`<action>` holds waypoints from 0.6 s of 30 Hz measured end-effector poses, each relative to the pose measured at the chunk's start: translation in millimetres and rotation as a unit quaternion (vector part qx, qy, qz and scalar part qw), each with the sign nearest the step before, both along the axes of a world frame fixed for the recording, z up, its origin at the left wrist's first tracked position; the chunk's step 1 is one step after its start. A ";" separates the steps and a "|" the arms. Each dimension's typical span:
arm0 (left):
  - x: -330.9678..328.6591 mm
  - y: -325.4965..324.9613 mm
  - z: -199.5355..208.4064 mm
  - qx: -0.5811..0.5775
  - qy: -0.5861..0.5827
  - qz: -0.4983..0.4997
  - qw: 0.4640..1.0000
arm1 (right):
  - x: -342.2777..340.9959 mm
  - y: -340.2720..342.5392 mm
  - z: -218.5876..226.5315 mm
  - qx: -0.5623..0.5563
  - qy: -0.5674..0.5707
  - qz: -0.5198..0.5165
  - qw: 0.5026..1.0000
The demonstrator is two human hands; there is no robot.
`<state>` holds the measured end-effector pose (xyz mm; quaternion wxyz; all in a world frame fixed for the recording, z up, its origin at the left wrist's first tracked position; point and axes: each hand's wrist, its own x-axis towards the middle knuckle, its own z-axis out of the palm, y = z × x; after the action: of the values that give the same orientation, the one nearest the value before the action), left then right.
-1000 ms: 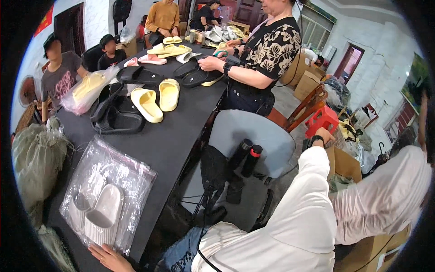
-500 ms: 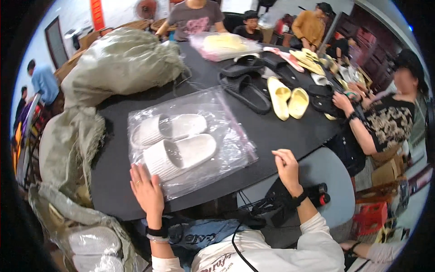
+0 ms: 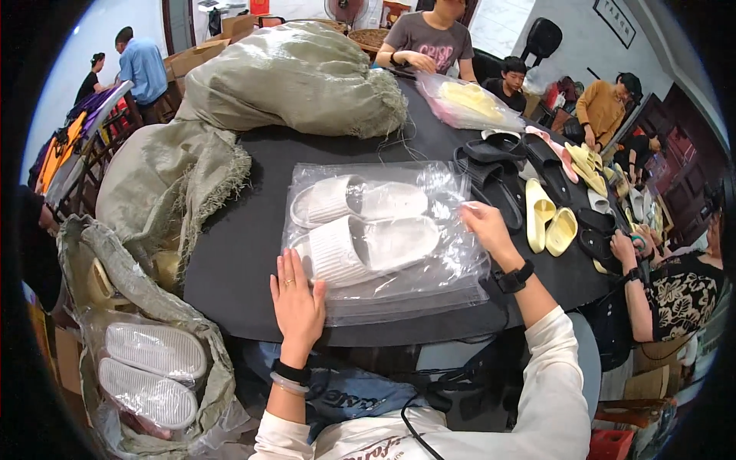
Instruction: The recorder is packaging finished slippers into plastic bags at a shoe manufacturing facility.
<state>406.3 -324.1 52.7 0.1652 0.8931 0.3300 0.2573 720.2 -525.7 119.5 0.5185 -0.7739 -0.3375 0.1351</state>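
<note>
A pair of white slide sandals (image 3: 399,241) with ribbed straps lies on the dark table, apparently inside a clear plastic bag (image 3: 452,268). More layers of clear plastic show along the bag's near edge. My left hand (image 3: 299,307) rests open, its fingers stretched out over the bag's near left corner, beside the strap of the nearer sandal. At the bag's right edge, my right hand (image 3: 491,230) is closed, thumb and forefinger pinching the plastic.
Black slides (image 3: 498,192) and yellow slides (image 3: 548,218) stand to the right. A stuffed woven sack (image 3: 291,77) fills the far left. Bagged white sandals (image 3: 149,376) lie in an open sack (image 3: 211,368) at lower left. Several people are around the table, one working at right.
My right hand has come from beyond the table's near edge to the bag's right side and closed on it. My left hand stays flat by the sandals. The view has turned left.
</note>
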 end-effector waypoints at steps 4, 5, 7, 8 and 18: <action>2.4 -4.0 8.9 0.024 0.054 -0.006 0.998 | 16.3 -33.7 -23.8 -0.286 -0.123 -0.053 0.949; 1.5 -3.8 10.7 0.023 0.052 -0.006 0.998 | 15.2 -38.1 -27.9 -0.365 -0.160 -0.056 0.916; 0.3 -4.8 11.7 0.019 0.060 -0.019 0.998 | -1.1 -49.8 -19.3 -0.377 -0.123 -0.058 0.916; -0.5 -5.1 10.3 0.016 0.061 -0.020 0.998 | -5.1 -51.4 -17.9 -0.380 -0.122 -0.058 0.915; 4.4 -0.1 2.1 0.048 0.041 -0.003 0.998 | -38.1 -60.1 -5.3 0.004 0.076 -0.042 0.996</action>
<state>410.7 -324.2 54.7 0.1095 0.9105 0.3215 0.2357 682.1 -585.8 114.1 0.5507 -0.7731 -0.2648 0.1701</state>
